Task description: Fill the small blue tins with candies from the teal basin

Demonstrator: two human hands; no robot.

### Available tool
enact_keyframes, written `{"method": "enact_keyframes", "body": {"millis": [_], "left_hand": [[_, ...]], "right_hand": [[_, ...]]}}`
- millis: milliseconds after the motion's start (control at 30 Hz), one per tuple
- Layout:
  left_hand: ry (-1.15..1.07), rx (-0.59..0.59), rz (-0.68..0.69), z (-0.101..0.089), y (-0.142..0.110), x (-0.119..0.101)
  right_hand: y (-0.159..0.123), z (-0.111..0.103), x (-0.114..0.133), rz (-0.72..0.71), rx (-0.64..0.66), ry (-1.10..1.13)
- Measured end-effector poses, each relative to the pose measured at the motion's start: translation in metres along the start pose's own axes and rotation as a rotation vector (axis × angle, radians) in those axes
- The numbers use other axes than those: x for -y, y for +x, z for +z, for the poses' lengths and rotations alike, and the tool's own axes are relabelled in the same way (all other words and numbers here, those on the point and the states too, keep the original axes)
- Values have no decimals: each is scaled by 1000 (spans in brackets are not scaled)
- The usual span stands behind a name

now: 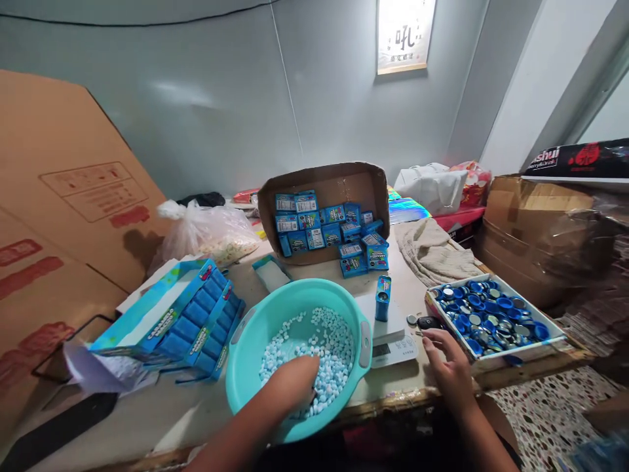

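Note:
My left hand (293,382) reaches down into a teal plastic basin (255,328) and its fingers are buried among the small white and pale blue candies (327,341); I cannot see whether they are closed. My right hand (449,367) rests on the table beside a white scale (393,347), fingers stretched toward a dark key fob (428,322). A small blue tin (382,297) stands upright on the scale. To the right lies a tray of blue and silver caps (491,314).
A tipped cardboard box (339,180) spills several small blue packets at the back. A blue display carton (187,314) sits left of the basin. A plastic bag (211,229), a folded cloth (432,249) and large cardboard boxes (535,229) surround the table.

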State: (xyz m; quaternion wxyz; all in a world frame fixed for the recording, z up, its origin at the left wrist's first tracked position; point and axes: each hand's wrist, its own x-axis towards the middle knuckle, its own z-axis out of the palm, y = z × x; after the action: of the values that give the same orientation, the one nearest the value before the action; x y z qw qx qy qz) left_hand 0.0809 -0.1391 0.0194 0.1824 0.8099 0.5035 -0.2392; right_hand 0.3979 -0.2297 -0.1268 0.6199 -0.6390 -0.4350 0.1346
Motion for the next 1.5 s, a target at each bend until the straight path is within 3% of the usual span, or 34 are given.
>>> {"method": "enact_keyframes", "body": {"millis": [133, 400, 633, 833, 1100, 1267, 1500], "left_hand": [[54, 39, -7, -3, -2, -2], [-85, -62, -6, -13, -11, 18], [-200, -203, 31, 1, -3, 43], [-205, -332, 98, 4, 3, 37], [-208, -402, 264, 6, -4, 33], [-166, -406, 223, 6, -5, 28], [-129, -286, 208, 4, -4, 29]], "right_hand": [[1, 1, 4, -84, -8, -27], [5, 3, 11, -132, 53, -101], [10, 0, 13, -128, 33, -198], [14, -3, 8, -65, 14, -299], [15, 4, 10, -63, 60, -410], [16, 4, 8, -73, 87, -419], [12, 5, 8, -99, 72, -320]]}}
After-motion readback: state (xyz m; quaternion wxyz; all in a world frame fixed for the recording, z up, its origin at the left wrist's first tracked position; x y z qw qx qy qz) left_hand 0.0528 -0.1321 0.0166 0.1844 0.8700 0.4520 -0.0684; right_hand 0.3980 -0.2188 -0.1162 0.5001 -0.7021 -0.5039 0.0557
